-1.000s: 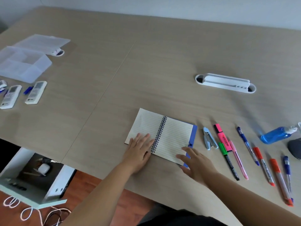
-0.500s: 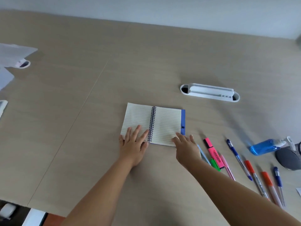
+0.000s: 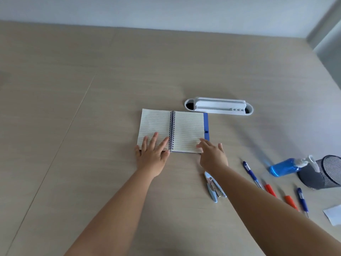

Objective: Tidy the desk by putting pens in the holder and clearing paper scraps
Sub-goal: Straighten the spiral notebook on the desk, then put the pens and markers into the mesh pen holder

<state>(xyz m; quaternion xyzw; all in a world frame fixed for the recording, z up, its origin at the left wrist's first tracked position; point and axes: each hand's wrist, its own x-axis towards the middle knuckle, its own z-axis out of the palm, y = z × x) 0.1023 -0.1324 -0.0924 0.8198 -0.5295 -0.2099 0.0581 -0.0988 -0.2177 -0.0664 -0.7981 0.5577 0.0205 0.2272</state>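
Hands: left hand [image 3: 153, 154] lay flat with fingers spread, fingertips on the lower left page of the notebook; right hand [image 3: 212, 154] lay open, fingers loosely extended, touching the notebook's lower right corner. Neither gripped anything.

Desk [image 3: 92, 108]: light wood-grain top, a seam running diagonally on its left part.

Notebook [image 3: 186, 130]: spiral-bound, lying open, lined pages blank, blue cover edge showing along the right side; set just in front of the white tray.

Mesh holder [image 3: 324, 172]: dark wire cup at the right edge, lying tipped on its side; contents could not be told.

White tray [image 3: 219, 106]: long oval fitting with a dark opening at each end and a raised middle section; nothing seen in it.

Spray bottle [image 3: 284, 166]: blue liquid inside, white nozzle, lying on its side, nozzle against the mesh holder.

Stapler [image 3: 214, 187]: light blue, on the desk just beside the right forearm.

Pens, all loose on the desk, right of the forearm, none in the holder: blue pen [image 3: 251, 174]; red marker [image 3: 270, 190]; orange marker [image 3: 290, 202]; second blue pen [image 3: 302, 201].

Paper scrap [image 3: 334, 214]: white, at the right edge, near the pens.
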